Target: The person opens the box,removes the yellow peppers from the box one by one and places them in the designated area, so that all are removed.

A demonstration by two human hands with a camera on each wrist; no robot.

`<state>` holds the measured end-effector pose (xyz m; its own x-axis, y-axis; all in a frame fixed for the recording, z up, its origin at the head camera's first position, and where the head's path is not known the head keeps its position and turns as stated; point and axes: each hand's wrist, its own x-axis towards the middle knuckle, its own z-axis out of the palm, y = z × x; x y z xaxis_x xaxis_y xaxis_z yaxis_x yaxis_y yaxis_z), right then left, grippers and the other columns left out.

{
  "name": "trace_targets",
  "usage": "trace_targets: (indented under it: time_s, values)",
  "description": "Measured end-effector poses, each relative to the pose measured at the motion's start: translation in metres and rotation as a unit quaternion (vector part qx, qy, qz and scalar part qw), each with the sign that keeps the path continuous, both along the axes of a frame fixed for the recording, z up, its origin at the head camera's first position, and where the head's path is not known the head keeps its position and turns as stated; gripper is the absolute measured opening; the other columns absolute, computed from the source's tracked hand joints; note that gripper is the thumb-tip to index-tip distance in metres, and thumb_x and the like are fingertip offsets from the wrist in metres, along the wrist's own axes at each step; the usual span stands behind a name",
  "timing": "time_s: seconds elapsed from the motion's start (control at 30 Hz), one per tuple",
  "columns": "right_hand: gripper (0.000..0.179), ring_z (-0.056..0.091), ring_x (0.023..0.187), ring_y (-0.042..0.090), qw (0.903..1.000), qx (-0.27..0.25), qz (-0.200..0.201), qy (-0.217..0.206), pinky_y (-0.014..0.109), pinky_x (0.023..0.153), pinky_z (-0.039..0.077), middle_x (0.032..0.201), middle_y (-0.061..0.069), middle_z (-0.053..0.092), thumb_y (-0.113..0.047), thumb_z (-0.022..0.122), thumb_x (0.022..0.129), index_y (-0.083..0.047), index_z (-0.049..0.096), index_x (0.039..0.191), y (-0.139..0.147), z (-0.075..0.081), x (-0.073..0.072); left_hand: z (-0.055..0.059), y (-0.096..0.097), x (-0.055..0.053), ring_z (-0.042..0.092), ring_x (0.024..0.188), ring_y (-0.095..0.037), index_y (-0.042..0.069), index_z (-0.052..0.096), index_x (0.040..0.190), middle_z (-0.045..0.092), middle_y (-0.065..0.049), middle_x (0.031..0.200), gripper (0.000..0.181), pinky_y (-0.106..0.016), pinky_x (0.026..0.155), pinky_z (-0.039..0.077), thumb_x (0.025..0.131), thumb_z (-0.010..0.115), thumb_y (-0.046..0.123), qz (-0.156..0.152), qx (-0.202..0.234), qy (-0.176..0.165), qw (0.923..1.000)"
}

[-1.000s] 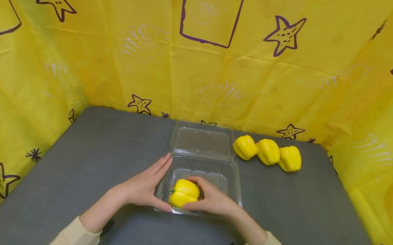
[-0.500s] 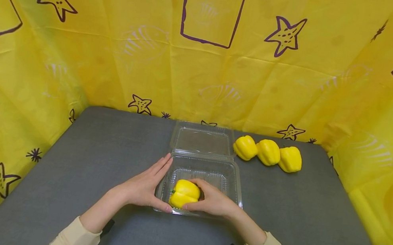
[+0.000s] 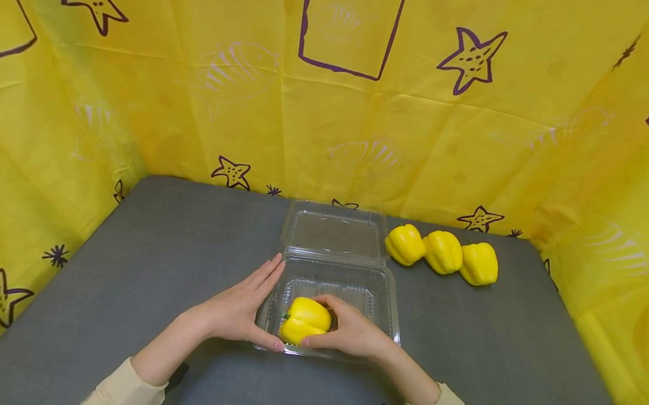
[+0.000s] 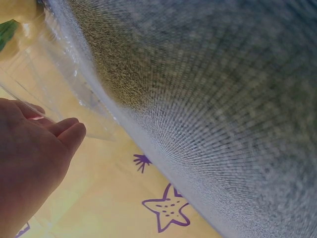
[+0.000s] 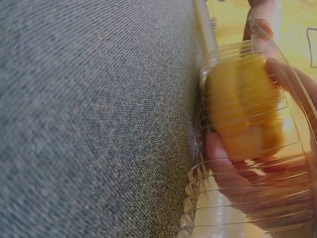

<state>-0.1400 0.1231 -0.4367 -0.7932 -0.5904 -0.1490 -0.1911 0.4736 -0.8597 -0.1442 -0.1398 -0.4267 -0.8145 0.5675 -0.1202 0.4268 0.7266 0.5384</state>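
Observation:
A yellow bell pepper (image 3: 306, 321) lies on its side in the near left part of a clear plastic clamshell container (image 3: 395, 309), its green stem facing left. My right hand (image 3: 354, 328) grips this pepper from the right, thumb on the near side and fingers beyond it. Through the ribbed wall, the right wrist view shows the same pepper (image 5: 245, 106) held between thumb and fingers. Along the container's left side rests my left hand (image 3: 233, 305), fingers extended and thumb at the front rim. In the left wrist view its fingertips (image 4: 74, 134) touch the clear plastic.
The container's lid (image 3: 333, 231) lies folded back, away from me. Right of the lid, three more yellow bell peppers (image 3: 442, 252) sit in a row on the grey table (image 3: 178, 240). A yellow curtain (image 3: 333, 117) with sea-creature drawings encloses the table's back and sides.

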Motion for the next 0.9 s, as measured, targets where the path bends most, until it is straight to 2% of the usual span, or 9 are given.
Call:
trace_targets:
  time_s: [0.2, 0.5, 0.9]
  values:
    - [0.069, 0.055, 0.095, 0.015, 0.9996, 0.017, -0.014, 0.015, 0.035, 0.082, 0.046, 0.112, -0.004, 0.058, -0.039, 0.082, 0.075, -0.010, 0.054, 0.131, 0.0001, -0.0001, 0.0008, 0.0001, 0.0000, -0.0002, 0.004, 0.149, -0.027, 0.011, 0.001, 0.158, -0.008, -0.003, 0.163, 0.136, -0.053, 0.112, 0.026, 0.062, 0.072, 0.078, 0.000, -0.001, 0.000, 1.0000]
    - [0.072, 0.054, 0.102, 0.016, 0.9962, 0.057, -0.018, 0.063, 0.038, 0.086, 0.046, 0.122, -0.002, 0.059, -0.049, 0.079, 0.073, -0.009, 0.058, 0.130, -0.0011, 0.0018, 0.0017, 0.0002, 0.0001, 0.0001, 0.004, 0.149, -0.026, 0.012, 0.000, 0.158, -0.008, -0.002, 0.164, 0.137, -0.052, 0.112, 0.026, 0.061, 0.072, 0.078, 0.002, -0.004, -0.001, 1.0000]
    - [0.067, 0.056, 0.089, 0.012, 0.9980, 0.046, -0.014, 0.041, 0.033, 0.078, 0.047, 0.105, -0.009, 0.062, -0.044, 0.080, 0.075, -0.013, 0.057, 0.129, -0.0019, 0.0006, 0.0009, 0.0015, 0.0003, -0.0001, 0.004, 0.149, -0.027, 0.011, 0.001, 0.158, -0.008, -0.002, 0.163, 0.136, -0.053, 0.112, 0.026, 0.062, 0.072, 0.078, 0.000, -0.001, -0.004, 1.0000]
